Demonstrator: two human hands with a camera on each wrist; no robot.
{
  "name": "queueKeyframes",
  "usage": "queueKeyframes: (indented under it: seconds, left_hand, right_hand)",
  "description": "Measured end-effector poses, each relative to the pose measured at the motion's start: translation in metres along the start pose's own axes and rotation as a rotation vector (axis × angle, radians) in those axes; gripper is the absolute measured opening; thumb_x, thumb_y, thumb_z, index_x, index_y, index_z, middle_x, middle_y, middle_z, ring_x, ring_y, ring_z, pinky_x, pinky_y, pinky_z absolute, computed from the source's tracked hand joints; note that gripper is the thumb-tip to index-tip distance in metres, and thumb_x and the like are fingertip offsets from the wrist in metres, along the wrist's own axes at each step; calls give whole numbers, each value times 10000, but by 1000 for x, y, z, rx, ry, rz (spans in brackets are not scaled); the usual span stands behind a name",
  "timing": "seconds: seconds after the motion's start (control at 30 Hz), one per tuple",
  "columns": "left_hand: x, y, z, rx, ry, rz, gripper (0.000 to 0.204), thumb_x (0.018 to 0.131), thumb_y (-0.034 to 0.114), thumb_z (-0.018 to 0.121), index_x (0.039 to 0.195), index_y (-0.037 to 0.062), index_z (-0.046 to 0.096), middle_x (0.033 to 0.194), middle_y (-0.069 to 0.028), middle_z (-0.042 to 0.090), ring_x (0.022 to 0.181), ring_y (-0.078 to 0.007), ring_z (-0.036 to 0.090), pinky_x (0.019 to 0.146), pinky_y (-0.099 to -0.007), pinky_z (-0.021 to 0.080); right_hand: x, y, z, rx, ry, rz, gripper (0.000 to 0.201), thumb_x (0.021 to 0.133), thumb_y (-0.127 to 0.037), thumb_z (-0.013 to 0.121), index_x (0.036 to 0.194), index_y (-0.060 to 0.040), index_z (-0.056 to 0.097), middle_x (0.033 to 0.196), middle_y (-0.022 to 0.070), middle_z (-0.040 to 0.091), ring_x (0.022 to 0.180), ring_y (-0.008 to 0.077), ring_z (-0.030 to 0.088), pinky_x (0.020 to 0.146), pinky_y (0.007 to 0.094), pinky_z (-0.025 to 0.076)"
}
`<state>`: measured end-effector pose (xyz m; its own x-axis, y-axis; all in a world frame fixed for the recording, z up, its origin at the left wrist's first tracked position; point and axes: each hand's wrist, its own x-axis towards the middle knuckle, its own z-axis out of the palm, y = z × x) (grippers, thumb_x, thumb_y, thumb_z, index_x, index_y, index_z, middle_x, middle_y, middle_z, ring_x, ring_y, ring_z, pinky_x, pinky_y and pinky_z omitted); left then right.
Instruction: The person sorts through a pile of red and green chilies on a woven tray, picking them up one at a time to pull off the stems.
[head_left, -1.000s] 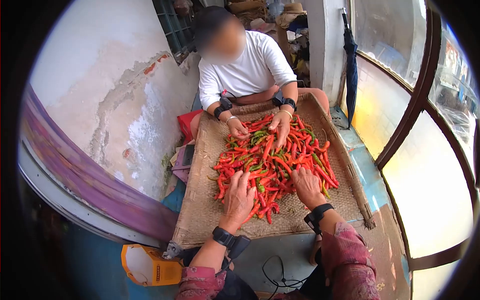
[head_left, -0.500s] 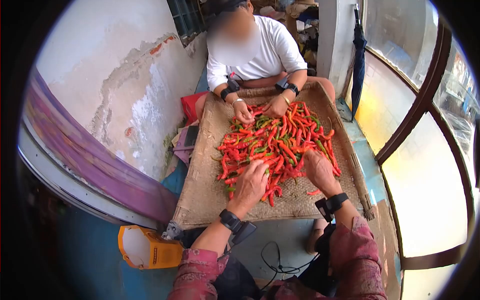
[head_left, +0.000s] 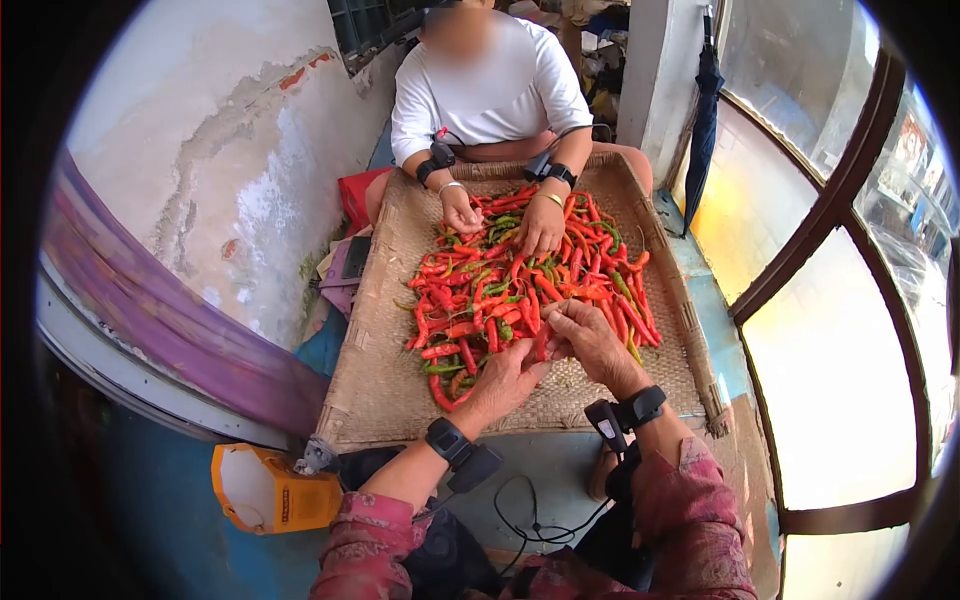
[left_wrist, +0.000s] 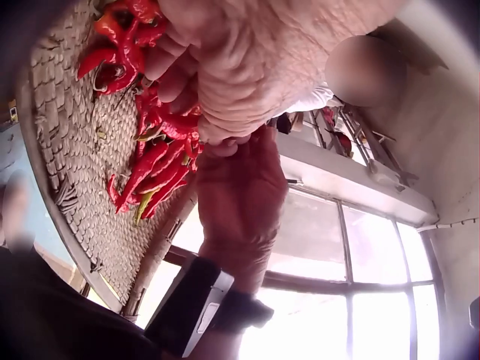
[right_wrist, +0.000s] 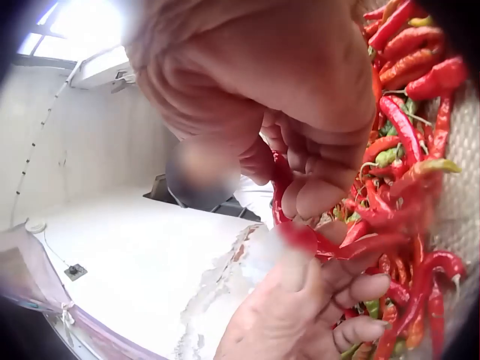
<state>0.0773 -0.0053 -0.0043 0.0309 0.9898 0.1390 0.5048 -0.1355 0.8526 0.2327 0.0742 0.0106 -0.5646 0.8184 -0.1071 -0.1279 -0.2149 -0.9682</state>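
Peppers (head_left: 479,304) crowd the tray (head_left: 365,390), red and green, and towards its near edge, left hand (head_left: 498,384) and right hand (head_left: 597,352) both pinch one red pepper (head_left: 541,343)!

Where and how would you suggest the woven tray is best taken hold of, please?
I'd grip the woven tray by its left rim and right rim, one hand on each, coming from outside. These raised edges run along both sides, apart from the peppers heaped between them, while the facing person sits close at the far edge.
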Motion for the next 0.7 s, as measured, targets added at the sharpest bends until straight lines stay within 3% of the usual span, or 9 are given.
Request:
queueKeyframes:
  seconds: [0.07, 0.1, 0.13, 0.2, 0.23, 0.4, 0.6, 0.67, 0.7]
  left_hand:
    - [-3, -3, -1, 54, -68, 27, 306, 881, 273, 616, 992, -8, 568, 754, -137, 612, 679, -219, 610, 623, -364, 469]
    - [-3, -3, 1, 78, 6, 116, 288, 878, 268, 623, 917, -14, 578, 649, -130, 573, 592, -219, 578, 568, -367, 442]
    - [-3, -3, 0, 74, 23, 117, 288, 878, 268, 623, 917, -14, 578, 649, -130, 573, 592, -219, 578, 568, -367, 442]
    - [-6, 1, -2, 17, -35, 5, 281, 891, 255, 602, 887, -26, 598, 593, -108, 548, 572, -196, 565, 545, -360, 425]
    - [-5, 4, -3, 14, -27, 11, 281, 891, 255, 602, 887, -26, 598, 593, -108, 548, 572, -196, 565, 545, -360, 425]
    - [-9, -2, -2, 32, -127, -21, 306, 916, 250, 536, 845, -37, 613, 555, -65, 514, 562, -145, 541, 527, -343, 408]
    - [-10, 1, -2, -71, -101, -2, 291, 901, 255, 555, 856, -25, 621, 575, -87, 545, 562, -192, 562, 542, -360, 418]
    - [-10, 3, -5, 13, -81, 24, 281, 898, 248, 560, 854, -24, 617, 596, -100, 562, 576, -218, 577, 557, -363, 430]
    - [-9, 4, -5, 95, -61, 48, 271, 896, 240, 564, 852, -23, 612, 616, -114, 579, 590, -244, 591, 572, -366, 441]
  right_hand:
    - [-4, -3, 9, -21, -42, 41, 232, 950, -231, 531, 1081, -40, 547, 796, 10, 607, 658, 85, 605, 596, 223, 513]
    - [-5, -4, 12, -44, -48, 29, 237, 936, -236, 558, 1067, -39, 568, 771, 8, 595, 650, 80, 586, 579, 215, 495]
    - [-5, -5, 13, -56, -59, 27, 237, 936, -236, 558, 1067, -39, 568, 771, 8, 595, 650, 80, 586, 579, 215, 495]
    - [-7, -8, 14, -477, -52, -113, 259, 893, -230, 612, 1000, 6, 600, 755, 37, 600, 655, 100, 557, 569, 254, 469]
    - [-8, -9, 16, -580, -26, -91, 268, 862, -225, 651, 999, 3, 620, 747, 48, 600, 664, 106, 550, 573, 264, 456]
    - [-11, -1, 17, -554, -101, -130, 267, 867, -229, 648, 1018, -11, 622, 749, 49, 606, 685, 114, 565, 612, 277, 474]
    - [-11, 0, 15, -466, -172, -46, 255, 896, -236, 610, 996, -1, 614, 770, 64, 627, 707, 132, 593, 619, 287, 479]
    - [-9, 5, 12, -572, -34, -100, 282, 913, -265, 583, 950, 14, 601, 731, 68, 616, 697, 140, 591, 617, 306, 481]
    - [-8, 7, 11, -625, 27, -181, 286, 907, -273, 575, 908, 12, 594, 721, 118, 631, 686, 220, 627, 612, 355, 488]
